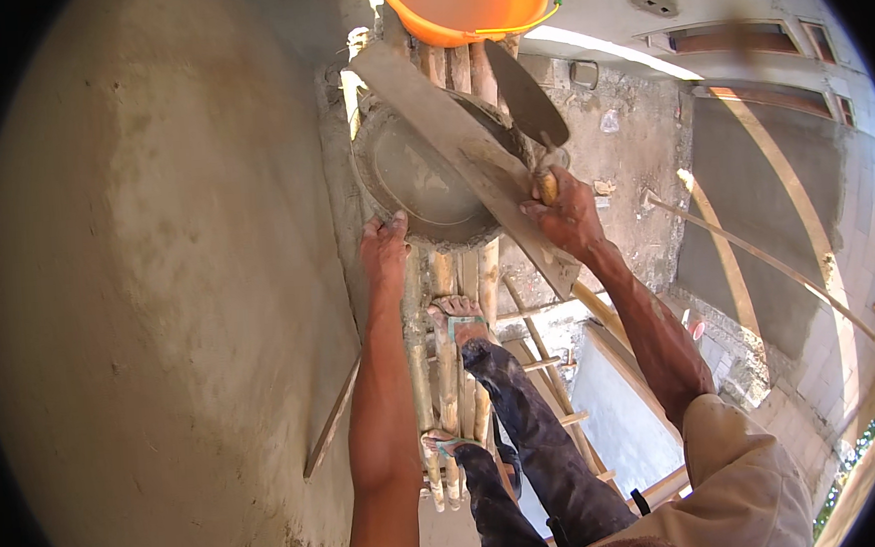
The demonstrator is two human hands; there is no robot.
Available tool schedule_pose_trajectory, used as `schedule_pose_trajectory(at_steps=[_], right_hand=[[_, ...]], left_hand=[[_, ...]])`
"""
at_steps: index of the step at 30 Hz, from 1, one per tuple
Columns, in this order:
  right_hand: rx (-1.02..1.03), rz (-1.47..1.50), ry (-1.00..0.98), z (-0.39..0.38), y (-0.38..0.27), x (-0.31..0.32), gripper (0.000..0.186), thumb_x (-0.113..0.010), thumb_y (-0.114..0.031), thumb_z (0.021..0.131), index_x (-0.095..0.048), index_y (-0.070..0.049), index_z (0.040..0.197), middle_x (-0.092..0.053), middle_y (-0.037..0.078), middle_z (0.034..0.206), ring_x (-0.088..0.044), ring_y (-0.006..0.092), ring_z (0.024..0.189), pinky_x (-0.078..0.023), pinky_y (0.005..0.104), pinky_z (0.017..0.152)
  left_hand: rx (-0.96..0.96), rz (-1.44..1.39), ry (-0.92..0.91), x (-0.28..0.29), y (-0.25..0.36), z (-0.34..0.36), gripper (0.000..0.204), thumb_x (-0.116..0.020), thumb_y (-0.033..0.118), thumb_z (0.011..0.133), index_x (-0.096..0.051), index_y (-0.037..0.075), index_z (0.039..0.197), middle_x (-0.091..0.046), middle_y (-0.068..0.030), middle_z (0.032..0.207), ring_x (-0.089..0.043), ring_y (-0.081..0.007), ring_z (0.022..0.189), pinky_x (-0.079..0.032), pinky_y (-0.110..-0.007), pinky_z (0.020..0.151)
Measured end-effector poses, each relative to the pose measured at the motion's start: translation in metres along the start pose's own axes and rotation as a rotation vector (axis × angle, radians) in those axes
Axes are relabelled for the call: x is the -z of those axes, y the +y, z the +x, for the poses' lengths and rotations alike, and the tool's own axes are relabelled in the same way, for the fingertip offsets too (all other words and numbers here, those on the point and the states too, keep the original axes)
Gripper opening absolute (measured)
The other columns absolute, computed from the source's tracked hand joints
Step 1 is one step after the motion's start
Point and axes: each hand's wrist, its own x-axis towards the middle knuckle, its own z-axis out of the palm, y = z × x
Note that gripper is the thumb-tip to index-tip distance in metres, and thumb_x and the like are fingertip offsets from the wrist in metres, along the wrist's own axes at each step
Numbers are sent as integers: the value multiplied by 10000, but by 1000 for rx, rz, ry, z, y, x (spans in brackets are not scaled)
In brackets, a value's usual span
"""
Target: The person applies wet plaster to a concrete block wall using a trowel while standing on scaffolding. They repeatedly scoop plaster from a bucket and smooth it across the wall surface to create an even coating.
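My left hand (385,247) grips the near rim of a round grey mortar pan (411,175) that rests on a bamboo scaffold (448,373). My right hand (564,211) is closed on the wooden handle of a pointed steel trowel (525,93), whose blade points up and away over the pan. A long flat wooden board (470,156) lies diagonally across the pan, under my right hand. The pan holds a thin film of wet grey mortar.
A freshly plastered wall (158,291) fills the left side. An orange bucket (471,1) stands on the scaffold beyond the pan. My feet in sandals (455,318) stand on the bamboo poles. Far below on the right lie the ground, rubble and slanted bamboo poles (757,254).
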Motion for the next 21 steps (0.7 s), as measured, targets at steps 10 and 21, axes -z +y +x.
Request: schedule_pose_trajectory(at_steps=[10, 21], right_hand=[[257, -190, 266, 148, -52, 66, 299, -772, -177, 828, -611, -44, 1042, -720, 230, 937, -708, 436, 904, -549, 494, 804], [469, -515, 305, 324, -99, 42, 390, -710, -237, 817, -605, -26, 1128, -715, 276, 1004, -698, 450, 994, -545, 535, 857]], left_hand=[[-283, -144, 113, 31, -56, 54, 363, -776, 178, 902, -461, 35, 792, -508, -24, 754, -497, -167, 738, -479, -333, 712], [-233, 127, 146, 21, -37, 34, 330, -733, 242, 933, -522, -9, 892, -640, -121, 898, -646, -219, 813, -617, -398, 634]])
